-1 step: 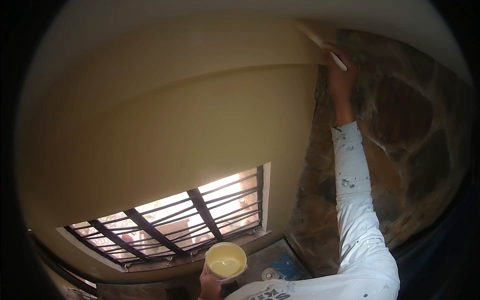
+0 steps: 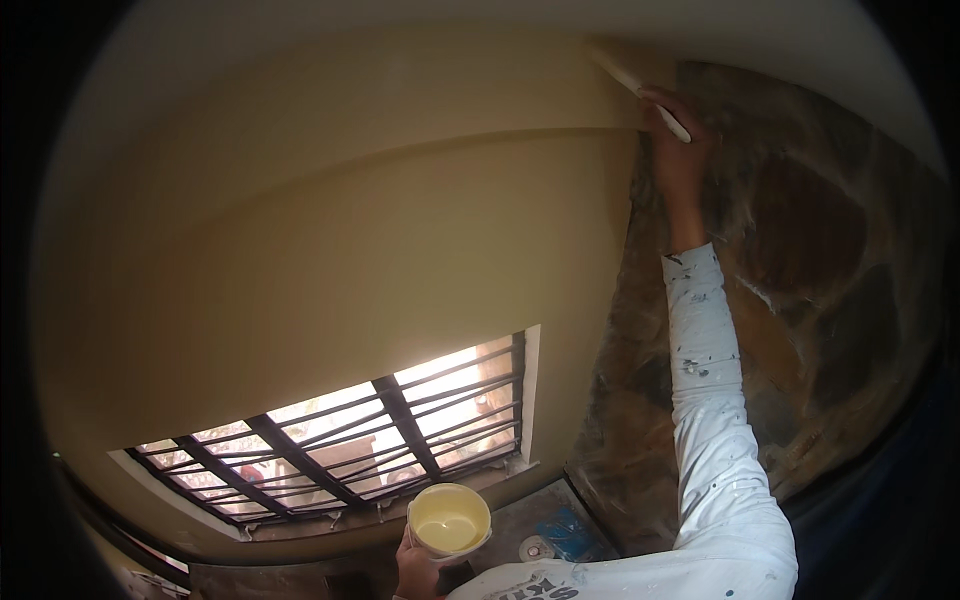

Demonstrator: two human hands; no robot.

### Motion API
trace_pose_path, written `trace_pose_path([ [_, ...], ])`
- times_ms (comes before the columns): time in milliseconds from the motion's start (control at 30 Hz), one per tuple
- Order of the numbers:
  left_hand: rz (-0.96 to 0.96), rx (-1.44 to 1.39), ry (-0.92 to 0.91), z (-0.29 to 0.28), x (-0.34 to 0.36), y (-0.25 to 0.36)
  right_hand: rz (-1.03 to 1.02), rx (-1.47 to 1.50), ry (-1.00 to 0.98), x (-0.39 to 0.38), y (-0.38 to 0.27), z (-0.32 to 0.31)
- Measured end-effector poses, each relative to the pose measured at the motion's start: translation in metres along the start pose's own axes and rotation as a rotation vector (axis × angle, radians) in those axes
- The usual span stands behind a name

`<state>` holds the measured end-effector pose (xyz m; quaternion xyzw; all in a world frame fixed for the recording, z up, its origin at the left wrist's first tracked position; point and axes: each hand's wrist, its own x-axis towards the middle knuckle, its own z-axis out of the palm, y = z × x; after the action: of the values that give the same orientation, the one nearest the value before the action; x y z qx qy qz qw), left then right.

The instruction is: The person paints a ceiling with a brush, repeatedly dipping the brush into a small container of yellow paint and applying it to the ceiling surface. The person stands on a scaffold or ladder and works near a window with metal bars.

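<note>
My right hand [image 2: 676,150] is raised high on a paint-speckled white sleeve and grips a pale paintbrush [image 2: 640,88]. The brush tip touches the top of the cream wall [image 2: 330,230], right where it meets the stone-clad wall [image 2: 820,260] and the ceiling. Low in the view, my left hand [image 2: 418,570] holds a small white tub of cream-yellow paint [image 2: 450,520] from below.
A barred window [image 2: 350,440] with bright daylight sits low in the cream wall. A horizontal ledge line crosses the wall near the top. Below the tub lie a blue object [image 2: 575,530] and a small round lid [image 2: 537,548] on a dark surface.
</note>
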<state>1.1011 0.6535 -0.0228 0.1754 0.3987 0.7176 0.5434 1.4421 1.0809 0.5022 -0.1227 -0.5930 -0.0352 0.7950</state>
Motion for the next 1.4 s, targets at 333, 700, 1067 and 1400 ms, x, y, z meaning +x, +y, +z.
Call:
trace_pose_path([
  [333,-0.064,0.044,0.03,0.034,-0.011,0.015,-0.025,-0.004,-0.007,0.013,-0.006,0.0],
  [700,-0.055,0.005,-0.033,0.033,-0.006,0.014,-0.044,0.052,-0.054,0.007,-0.02,0.011],
  [1067,-0.045,-0.076,0.005,0.027,0.004,0.01,0.082,-0.007,0.03,0.023,0.015,0.002],
  [1400,-0.035,-0.118,0.013,0.014,0.011,0.002,0.097,0.009,0.058,0.032,0.038,-0.01],
])
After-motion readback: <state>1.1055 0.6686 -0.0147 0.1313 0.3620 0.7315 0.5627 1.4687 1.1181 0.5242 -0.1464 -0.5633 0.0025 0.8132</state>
